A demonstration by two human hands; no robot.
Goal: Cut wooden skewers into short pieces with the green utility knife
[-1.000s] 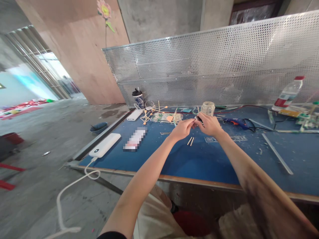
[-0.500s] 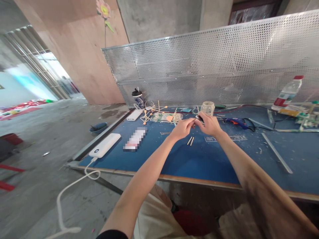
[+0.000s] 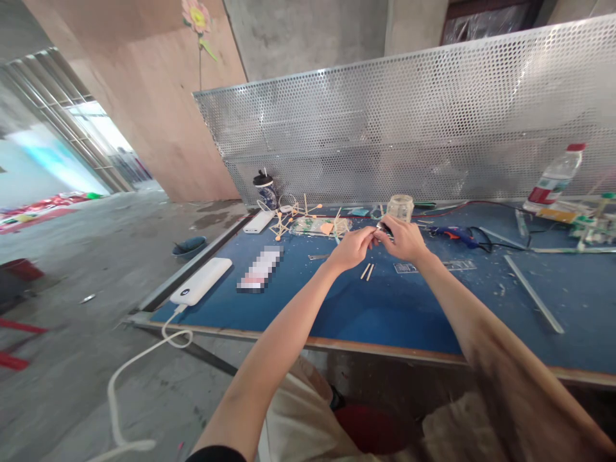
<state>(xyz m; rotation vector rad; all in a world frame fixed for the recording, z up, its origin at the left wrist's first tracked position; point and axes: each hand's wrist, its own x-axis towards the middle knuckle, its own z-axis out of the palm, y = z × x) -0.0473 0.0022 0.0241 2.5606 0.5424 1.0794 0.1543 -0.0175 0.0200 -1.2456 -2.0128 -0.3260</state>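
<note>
Head view: right hand (image 3: 404, 241) grips a dark object (image 3: 386, 229); left hand (image 3: 353, 249), hold unclear; two sticks (image 3: 369, 272) lie nearer, jar (image 3: 400, 207) behind.

Dark item (image 3: 386, 228) mostly hidden in right hand (image 3: 404, 241), pixelated slab (image 3: 260, 269), cable (image 3: 112, 401) cut off

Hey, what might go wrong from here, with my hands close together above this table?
Your right hand might bump the jar just beyond it. The cable from the white power bank hangs over the table's edge, so a snag could drag the power bank off. The two loose sticks lying near your left hand could get brushed aside.
</note>
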